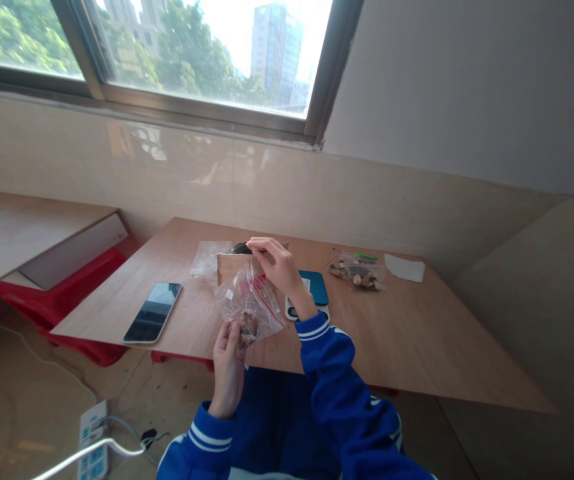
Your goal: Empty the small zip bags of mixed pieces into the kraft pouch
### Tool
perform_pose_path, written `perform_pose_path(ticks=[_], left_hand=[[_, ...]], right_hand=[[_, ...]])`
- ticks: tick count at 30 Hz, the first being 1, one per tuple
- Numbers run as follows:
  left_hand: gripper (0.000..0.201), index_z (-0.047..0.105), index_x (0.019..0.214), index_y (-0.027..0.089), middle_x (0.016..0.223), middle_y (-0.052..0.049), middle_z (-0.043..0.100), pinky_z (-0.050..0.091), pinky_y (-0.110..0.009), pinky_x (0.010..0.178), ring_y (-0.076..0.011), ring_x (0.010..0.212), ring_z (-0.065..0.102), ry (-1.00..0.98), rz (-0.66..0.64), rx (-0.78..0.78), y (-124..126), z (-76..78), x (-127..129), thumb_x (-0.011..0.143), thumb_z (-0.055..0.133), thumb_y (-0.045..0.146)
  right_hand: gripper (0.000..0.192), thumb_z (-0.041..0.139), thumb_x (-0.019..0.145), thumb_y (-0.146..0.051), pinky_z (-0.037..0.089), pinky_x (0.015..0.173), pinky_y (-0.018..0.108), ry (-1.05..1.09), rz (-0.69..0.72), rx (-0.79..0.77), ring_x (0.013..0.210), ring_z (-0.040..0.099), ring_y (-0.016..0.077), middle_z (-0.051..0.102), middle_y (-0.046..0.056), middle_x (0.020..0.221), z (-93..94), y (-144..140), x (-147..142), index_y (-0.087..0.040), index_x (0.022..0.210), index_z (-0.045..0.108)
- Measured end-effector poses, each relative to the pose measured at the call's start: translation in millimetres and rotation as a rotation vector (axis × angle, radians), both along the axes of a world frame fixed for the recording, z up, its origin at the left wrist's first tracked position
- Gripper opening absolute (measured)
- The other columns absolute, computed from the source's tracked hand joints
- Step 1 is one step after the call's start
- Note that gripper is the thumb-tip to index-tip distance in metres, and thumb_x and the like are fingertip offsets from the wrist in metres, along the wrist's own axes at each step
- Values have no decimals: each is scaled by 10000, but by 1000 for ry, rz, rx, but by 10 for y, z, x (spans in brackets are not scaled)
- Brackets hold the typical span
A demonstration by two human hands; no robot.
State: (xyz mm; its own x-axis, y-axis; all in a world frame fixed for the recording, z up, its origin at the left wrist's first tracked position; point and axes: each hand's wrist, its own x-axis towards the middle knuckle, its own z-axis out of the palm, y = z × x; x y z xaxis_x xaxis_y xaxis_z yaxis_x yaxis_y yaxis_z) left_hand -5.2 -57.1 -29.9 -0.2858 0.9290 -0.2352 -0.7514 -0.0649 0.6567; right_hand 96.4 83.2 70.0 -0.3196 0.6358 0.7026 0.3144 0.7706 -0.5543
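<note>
Left hand (229, 360) pinching clear zip bag (249, 303) bottom holding brown pieces, right hand (281, 267) gripping its top, second filled bag (358, 271) at 2 o'clock, smartphone (153, 311) at 9 o'clock.

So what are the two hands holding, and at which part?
Both hold one clear plastic bag. The left hand grips its bottom, where some brown pieces sit; the right hand pinches its top edge.
</note>
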Motion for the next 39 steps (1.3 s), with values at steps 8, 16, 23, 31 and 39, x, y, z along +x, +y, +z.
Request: perform_pose_path(ticks=[8, 16, 23, 31, 39], left_hand=[[366, 687, 1009, 197, 1017, -51, 739, 544, -235, 764, -166, 907, 702, -3, 6, 5, -7, 16, 2, 698, 791, 359], [416, 672, 1130, 193, 1102, -76, 720, 528, -257, 833, -169, 962, 686, 19, -12, -6, -16, 33, 0, 767, 724, 391], [452, 681, 1167, 172, 1227, -105, 673, 448, -362, 1023, -257, 1188, 593, -87, -86, 127, -56, 54, -23, 735, 673, 307], [516, 630, 1228, 202, 1242, -108, 669, 476, -362, 1007, -251, 1168, 614, 92, -127, 115, -43, -21, 2, 732, 763, 258], [609, 582, 1281, 200, 1251, -121, 662, 463, -381, 1029, -266, 1193, 598, 187, -79, 53, -19, -33, -38, 719, 787, 312]], right_hand=[[243, 447, 973, -309, 501, 948, 328, 167, -45, -96, 1032, 651, 173, 710, 56, 1056, 57, 45, -7, -223, 985, 674], [260, 430, 956, -206, 452, 978, 371, 29, -100, -117, 1120, 567, 194, 613, 77, 1193, 164, -282, 82, -231, 1027, 678], [148, 498, 874, -176, 490, 706, 270, -160, 164, -632, 747, 620, 147, 672, 21, 820, -1, -573, 342, -175, 840, 642], [345, 617, 858, -459, 523, 794, 314, -161, 402, -822, 892, 657, 195, 701, 58, 1002, -294, -616, 416, -173, 1049, 655], [317, 731, 758, -456, 543, 772, 318, -112, 338, -853, 829, 686, 200, 721, 46, 882, -297, -627, 529, -173, 900, 706]])
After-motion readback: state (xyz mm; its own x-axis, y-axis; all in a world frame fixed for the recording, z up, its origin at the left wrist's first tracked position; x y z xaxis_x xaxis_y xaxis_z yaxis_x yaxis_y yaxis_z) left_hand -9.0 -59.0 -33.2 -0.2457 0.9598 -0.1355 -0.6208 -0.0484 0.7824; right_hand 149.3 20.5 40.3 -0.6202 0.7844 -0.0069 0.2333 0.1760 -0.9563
